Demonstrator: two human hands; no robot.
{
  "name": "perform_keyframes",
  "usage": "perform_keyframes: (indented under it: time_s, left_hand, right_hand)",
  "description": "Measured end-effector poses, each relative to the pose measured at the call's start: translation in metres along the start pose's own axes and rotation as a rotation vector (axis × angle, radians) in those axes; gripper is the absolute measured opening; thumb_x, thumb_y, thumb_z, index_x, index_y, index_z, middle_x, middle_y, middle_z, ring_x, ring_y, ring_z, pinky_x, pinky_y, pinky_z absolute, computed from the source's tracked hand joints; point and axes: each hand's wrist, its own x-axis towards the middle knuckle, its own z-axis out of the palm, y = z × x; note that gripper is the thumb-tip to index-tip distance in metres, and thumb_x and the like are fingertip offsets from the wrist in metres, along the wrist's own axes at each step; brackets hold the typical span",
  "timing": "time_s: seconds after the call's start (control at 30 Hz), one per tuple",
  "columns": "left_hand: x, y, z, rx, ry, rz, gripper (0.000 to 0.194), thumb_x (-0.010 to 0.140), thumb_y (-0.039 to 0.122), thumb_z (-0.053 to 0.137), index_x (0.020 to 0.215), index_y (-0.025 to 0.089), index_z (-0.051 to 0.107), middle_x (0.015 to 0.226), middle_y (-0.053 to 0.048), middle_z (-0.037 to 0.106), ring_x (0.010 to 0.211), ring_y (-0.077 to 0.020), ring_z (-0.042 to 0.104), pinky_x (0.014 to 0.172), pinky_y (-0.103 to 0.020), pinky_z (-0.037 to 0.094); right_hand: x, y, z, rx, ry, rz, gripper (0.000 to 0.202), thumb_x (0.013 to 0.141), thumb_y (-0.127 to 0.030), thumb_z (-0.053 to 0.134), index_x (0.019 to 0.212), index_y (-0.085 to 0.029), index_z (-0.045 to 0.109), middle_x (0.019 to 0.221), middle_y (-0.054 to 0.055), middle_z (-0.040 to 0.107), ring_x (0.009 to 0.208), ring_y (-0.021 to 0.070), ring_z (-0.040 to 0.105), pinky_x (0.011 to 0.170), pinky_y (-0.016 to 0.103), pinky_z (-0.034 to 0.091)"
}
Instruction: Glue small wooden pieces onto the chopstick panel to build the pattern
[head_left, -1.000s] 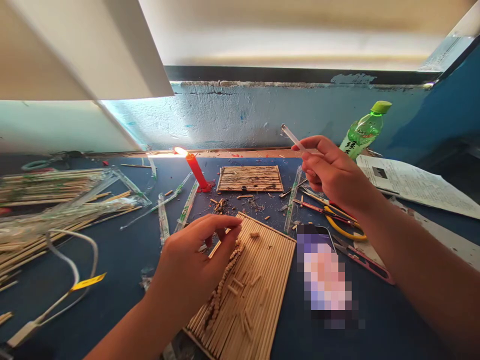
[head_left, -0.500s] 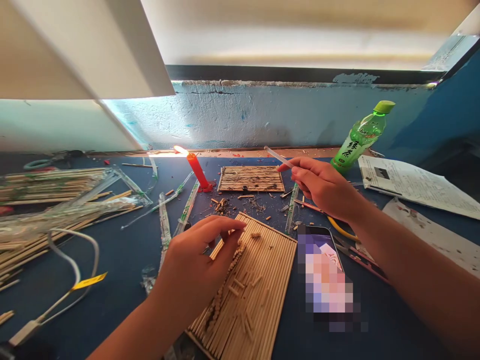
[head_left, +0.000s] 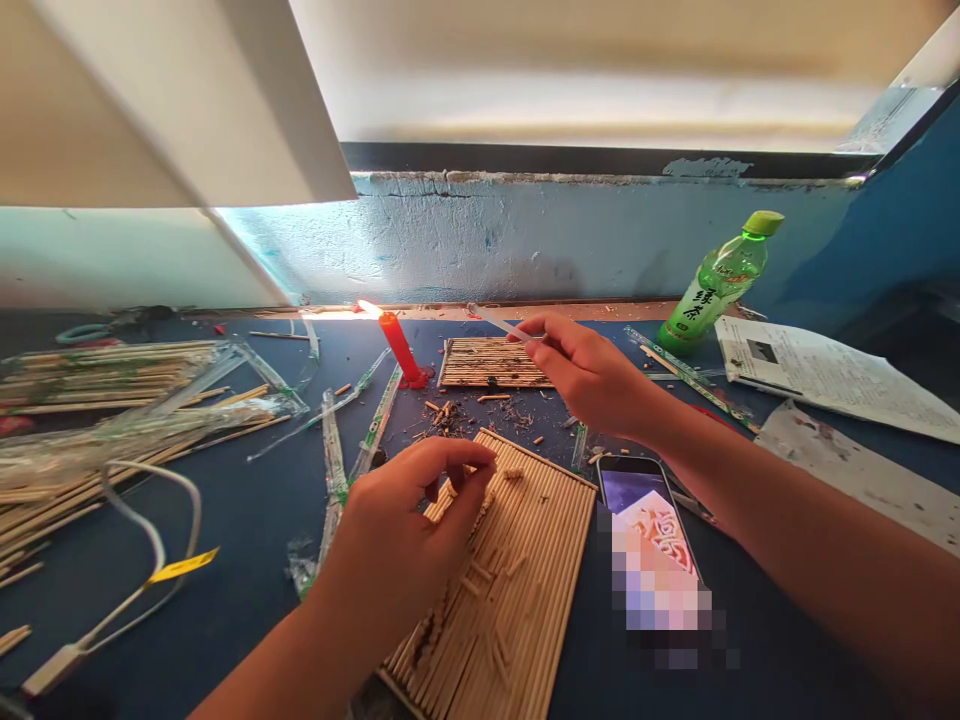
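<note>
The right hand [head_left: 577, 372] pinched a translucent stick [head_left: 501, 321], whose rear end was hidden inside the grip; its tip, faint against the ledge [head_left: 600, 312], pointed left, apart from the lit candle [head_left: 397, 345]. That hand covered the right end of the small stick panel [head_left: 480, 365]. The left hand's [head_left: 409, 515] thumb and forefinger met, but whether they held anything tiny could not be told. Beneath them lay the large stick panel [head_left: 544, 545], partly covered by the hand, its near end cut off. A knobbly row [head_left: 433, 628] on it ran partly out of sight under that hand. Right of this pinch lay a phone [head_left: 645, 485], its lower screen blurred into blocks.
</note>
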Motion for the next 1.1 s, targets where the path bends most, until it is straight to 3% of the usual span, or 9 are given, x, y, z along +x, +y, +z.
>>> perform_keyframes:
  time_s: [0.17,0.37,0.6,0.87,1.1]
  left_hand:
    - [-0.001,-0.001,-0.001,-0.020,-0.025,0.031,0.012,0.088,0.022,0.064,0.094,0.030,0.068,0.082,0.004,0.067,0.067,-0.0129,0.059,0.062,-0.025,0.047]
    - [-0.002,0.000,0.000,-0.027,-0.026,0.029,0.012,0.090,0.023,0.061,0.098,0.028,0.068,0.081,0.003,0.069,0.067,-0.0140,0.059,0.064,-0.027,0.050]
    - [0.000,0.002,-0.003,-0.045,-0.024,0.063,0.012,0.090,0.019,0.060,0.094,0.026,0.069,0.088,0.001,0.070,0.072,-0.0154,0.059,0.074,-0.031,0.050]
    - [0.001,0.006,-0.013,-0.050,0.130,-0.003,0.011,0.090,0.022,0.062,0.097,0.029,0.066,0.083,0.004,0.068,0.068,-0.0140,0.058,0.066,-0.028,0.048]
    - [-0.001,0.008,-0.011,-0.080,0.094,0.007,0.013,0.091,0.019,0.059,0.098,0.027,0.066,0.087,0.002,0.070,0.071,-0.0154,0.059,0.066,-0.029,0.048]
  right_hand:
    - [0.019,-0.007,0.014,-0.107,-0.029,-0.038,0.026,0.098,-0.030,0.041,0.114,-0.022,0.059,0.058,-0.004,0.047,0.053,0.0122,0.039,0.056,0.029,0.026]
    - [0.036,-0.014,0.029,-0.154,-0.075,-0.131,0.026,0.097,-0.029,0.041,0.109,-0.019,0.062,0.065,0.000,0.057,0.061,0.0142,0.047,0.060,0.029,0.031]
    - [0.069,-0.018,0.047,-0.191,-0.048,-0.226,0.032,0.098,-0.029,0.039,0.114,-0.017,0.064,0.102,0.010,0.070,0.086,0.0187,0.059,0.075,0.030,0.038]
    - [0.084,-0.024,0.055,-0.184,-0.060,-0.235,0.031,0.097,-0.028,0.038,0.109,-0.015,0.064,0.080,0.007,0.067,0.069,0.0162,0.052,0.068,0.031,0.035]
    - [0.086,-0.025,0.053,-0.207,-0.062,-0.207,0.033,0.098,-0.030,0.037,0.107,-0.016,0.065,0.075,0.005,0.064,0.063,0.0146,0.048,0.066,0.030,0.034]
